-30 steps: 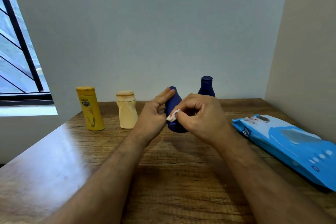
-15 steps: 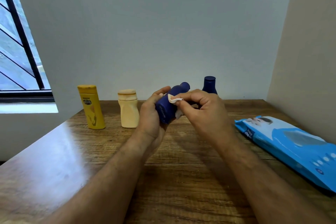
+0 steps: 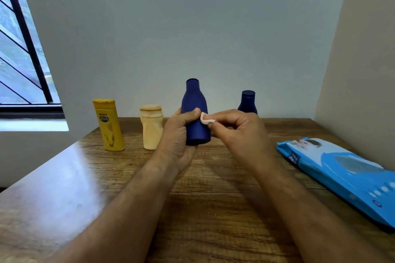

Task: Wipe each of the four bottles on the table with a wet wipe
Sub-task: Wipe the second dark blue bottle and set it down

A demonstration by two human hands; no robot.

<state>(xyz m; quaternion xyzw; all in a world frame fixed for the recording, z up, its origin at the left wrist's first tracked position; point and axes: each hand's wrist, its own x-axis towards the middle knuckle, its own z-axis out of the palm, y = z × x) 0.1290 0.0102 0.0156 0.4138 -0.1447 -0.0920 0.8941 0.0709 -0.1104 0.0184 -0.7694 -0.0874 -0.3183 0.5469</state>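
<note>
My left hand [image 3: 178, 136] grips a dark blue bottle [image 3: 194, 102] by its lower body and holds it upright above the table. My right hand [image 3: 239, 132] pinches a small folded white wet wipe [image 3: 205, 119] against the bottle's right side. A second dark blue bottle [image 3: 248, 101] stands at the back, partly hidden behind my right hand. A yellow bottle [image 3: 108, 125] and a cream bottle [image 3: 150, 126] stand upright to the left.
A blue pack of wet wipes [image 3: 342, 173] lies flat along the right side of the wooden table [image 3: 213, 209]. A beige wall stands close on the right, a grey wall behind the bottles. A barred window [image 3: 19, 60] is at the left.
The blue bottle went from tilted sideways in my left hand to upright and higher. My right hand with the wipe shifted from the bottle's base end to its side.
</note>
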